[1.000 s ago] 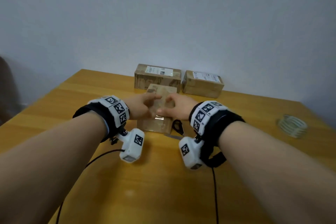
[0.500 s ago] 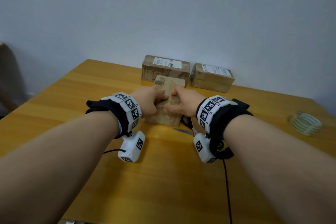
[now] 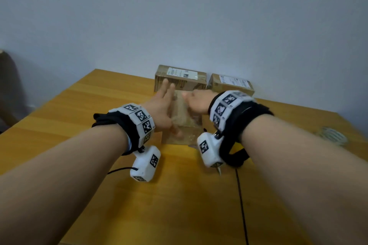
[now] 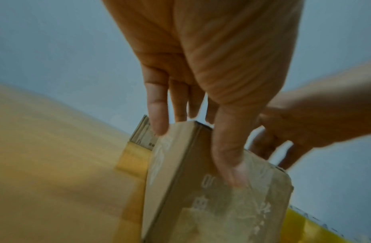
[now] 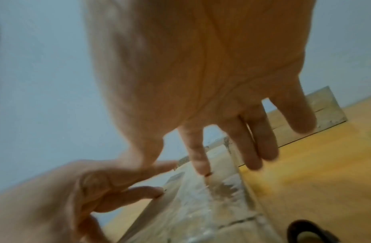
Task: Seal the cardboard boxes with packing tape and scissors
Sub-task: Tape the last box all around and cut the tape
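A small cardboard box with shiny clear tape over its top stands on the table between my hands. My left hand lies along its left side with fingers straight; its thumb presses on the taped top. My right hand is over the box's far right part, fingers straight, and its index fingertip touches the taped top. The scissors lie just right of the box, mostly hidden under my right wrist; their black handle shows. The tape roll lies far right.
Two labelled cardboard boxes stand against the wall behind, one on the left and one on the right. The wooden table stretches toward me. Black cables trail from the wrist cameras over its near part.
Both hands gripped the box with curled fingers before. Now their fingers are straight and the hands have slid forward along the box. The head view has moved closer.
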Motion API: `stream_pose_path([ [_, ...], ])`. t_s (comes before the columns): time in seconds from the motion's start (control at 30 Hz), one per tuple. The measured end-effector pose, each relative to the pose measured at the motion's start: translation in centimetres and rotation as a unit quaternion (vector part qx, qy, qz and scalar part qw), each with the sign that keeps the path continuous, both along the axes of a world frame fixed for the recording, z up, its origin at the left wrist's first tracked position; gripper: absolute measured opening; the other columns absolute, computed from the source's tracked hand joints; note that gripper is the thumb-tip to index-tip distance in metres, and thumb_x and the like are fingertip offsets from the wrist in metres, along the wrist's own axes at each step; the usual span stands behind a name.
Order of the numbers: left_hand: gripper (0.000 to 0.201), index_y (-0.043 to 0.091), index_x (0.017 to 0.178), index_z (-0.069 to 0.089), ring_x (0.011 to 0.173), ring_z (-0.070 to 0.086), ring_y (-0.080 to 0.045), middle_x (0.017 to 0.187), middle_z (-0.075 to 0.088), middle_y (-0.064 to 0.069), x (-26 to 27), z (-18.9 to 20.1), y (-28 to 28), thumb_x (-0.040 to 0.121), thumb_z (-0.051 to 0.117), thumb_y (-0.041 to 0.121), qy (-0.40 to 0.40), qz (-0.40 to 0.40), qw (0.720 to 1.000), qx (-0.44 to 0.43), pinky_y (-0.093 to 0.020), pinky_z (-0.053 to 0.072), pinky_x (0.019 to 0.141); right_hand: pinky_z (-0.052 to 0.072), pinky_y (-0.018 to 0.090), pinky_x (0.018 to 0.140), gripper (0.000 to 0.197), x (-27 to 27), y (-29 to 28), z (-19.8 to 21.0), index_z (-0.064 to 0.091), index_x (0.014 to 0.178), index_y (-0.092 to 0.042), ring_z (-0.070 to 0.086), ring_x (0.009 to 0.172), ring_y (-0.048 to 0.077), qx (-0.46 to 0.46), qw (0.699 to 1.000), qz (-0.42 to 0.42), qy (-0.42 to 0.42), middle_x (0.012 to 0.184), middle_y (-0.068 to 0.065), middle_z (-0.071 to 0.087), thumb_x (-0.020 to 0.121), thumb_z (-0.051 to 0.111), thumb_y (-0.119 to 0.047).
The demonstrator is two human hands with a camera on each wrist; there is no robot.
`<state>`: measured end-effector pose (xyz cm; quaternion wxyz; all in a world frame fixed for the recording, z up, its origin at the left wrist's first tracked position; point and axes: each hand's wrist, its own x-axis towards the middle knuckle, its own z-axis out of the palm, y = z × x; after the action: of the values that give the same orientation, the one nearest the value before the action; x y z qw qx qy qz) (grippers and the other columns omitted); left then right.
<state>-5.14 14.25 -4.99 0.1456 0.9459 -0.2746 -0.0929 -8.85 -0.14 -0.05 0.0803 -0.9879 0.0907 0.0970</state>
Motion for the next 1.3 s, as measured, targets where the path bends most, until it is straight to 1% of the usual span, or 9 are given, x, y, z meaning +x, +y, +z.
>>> stream_pose_path([
  [0.43, 0.124, 0.021, 0.152, -0.012, 0.148, 0.007, -0.017, 0.157, -0.024, 0.013, 0.3, -3.0, -0.2, 0.071, 0.081, 0.037, 0.105, 0.006, 0.992, -0.075, -0.036, 0.020, 0.118, 0.005, 0.060, 0.116, 0.061, 3.1, 1.0, -7.6, 0.011, 0.155, -0.040, -0.010, 0.151, 0.033, 0.027, 0.994, -0.095, -0.048, 0.165, 0.006, -0.010, 0.099, 0.014, -0.063],
  [0.57, 0.119, 0.023, 0.153, -0.010, 0.147, 0.008, -0.017, 0.157, -0.023, 0.014, 0.2, -2.2, 0.2, 0.075, 0.079, 0.031, 0.112, -0.013, 0.992, -0.055, -0.035, 0.018, 0.117, 0.024, 0.055, 0.112, 0.057, 2.6, 1.6, -6.9, 0.029, 0.149, -0.030, 0.022, 0.141, 0.040, 0.016, 0.994, -0.103, -0.044, 0.159, 0.013, 0.012, 0.100, 0.022, -0.059],
  [0.67, 0.109, 0.033, 0.154, 0.003, 0.144, 0.020, -0.017, 0.161, -0.001, 0.013, 0.8, -0.7, 2.0, 0.076, 0.078, 0.017, 0.098, -0.038, 0.994, -0.003, -0.033, 0.022, 0.114, 0.042, 0.046, 0.088, 0.061, 1.8, 2.0, -5.2, 0.036, 0.143, -0.023, 0.043, 0.119, 0.039, -0.042, 0.994, -0.105, -0.015, 0.140, 0.016, 0.028, 0.098, 0.028, -0.063],
  [0.77, 0.101, 0.039, 0.151, 0.012, 0.139, 0.032, -0.019, 0.159, 0.019, 0.008, 1.0, 0.4, 3.5, 0.078, 0.072, 0.006, 0.092, -0.017, 0.995, 0.019, -0.035, 0.031, 0.110, 0.040, 0.029, 0.060, 0.064, 1.0, 3.1, -3.7, 0.047, 0.134, -0.014, 0.054, 0.088, 0.025, -0.153, 0.987, -0.045, 0.006, 0.113, 0.013, 0.052, 0.099, 0.028, -0.063],
  [0.87, 0.118, 0.030, 0.152, -0.010, 0.143, 0.025, -0.023, 0.160, 0.017, -0.001, 0.5, 0.6, 3.3, 0.074, 0.077, 0.018, 0.171, 0.019, 0.985, -0.014, -0.039, 0.025, 0.115, 0.024, 0.026, 0.046, 0.049, 1.5, 3.4, -4.9, 0.061, 0.112, -0.014, 0.059, 0.078, 0.018, -0.176, 0.984, -0.010, -0.005, 0.099, 0.006, 0.065, 0.101, 0.034, -0.054],
  [0.93, 0.139, 0.026, 0.149, -0.022, 0.146, 0.014, -0.025, 0.161, 0.010, -0.004, 0.1, 0.5, 2.8, 0.060, 0.084, 0.040, 0.212, 0.029, 0.976, -0.028, -0.047, 0.018, 0.118, 0.022, 0.026, 0.048, 0.042, 1.9, 3.4, -5.0, 0.061, 0.121, -0.017, 0.060, 0.099, 0.020, -0.156, 0.988, 0.013, -0.011, 0.123, 0.001, 0.064, 0.097, 0.045, -0.048],
  [1.03, 0.154, 0.023, 0.148, -0.027, 0.147, 0.005, -0.029, 0.161, 0.002, -0.004, 0.0, -0.5, 2.0, 0.045, 0.079, 0.069, 0.170, 0.044, 0.984, 0.010, -0.051, 0.013, 0.118, 0.040, 0.027, 0.068, 0.055, 2.4, 3.6, -4.5, 0.052, 0.132, -0.016, 0.055, 0.109, 0.029, -0.202, 0.979, 0.002, -0.022, 0.122, 0.005, 0.056, 0.100, 0.033, -0.057],
  [1.17, 0.154, 0.020, 0.150, -0.020, 0.146, 0.010, -0.030, 0.160, 0.005, -0.003, 0.3, -0.9, 1.7, 0.044, 0.077, 0.074, 0.141, 0.041, 0.988, 0.044, -0.048, 0.018, 0.117, 0.032, 0.063, 0.100, 0.065, 3.0, 3.1, -6.6, 0.037, 0.141, -0.030, 0.033, 0.130, 0.040, -0.110, 0.992, -0.046, -0.040, 0.142, 0.016, 0.032, 0.094, 0.016, -0.070],
  [1.3, 0.145, 0.026, 0.152, -0.013, 0.140, 0.022, -0.028, 0.154, 0.018, -0.002, 1.3, -0.3, 2.1, 0.048, 0.078, 0.071, 0.126, 0.004, 0.988, 0.089, -0.048, 0.028, 0.113, 0.035, 0.056, 0.105, 0.074, 3.2, 0.6, -5.9, 0.029, 0.149, -0.032, 0.034, 0.132, 0.041, -0.044, 0.997, -0.054, -0.026, 0.148, 0.017, 0.028, 0.090, 0.021, -0.077],
])
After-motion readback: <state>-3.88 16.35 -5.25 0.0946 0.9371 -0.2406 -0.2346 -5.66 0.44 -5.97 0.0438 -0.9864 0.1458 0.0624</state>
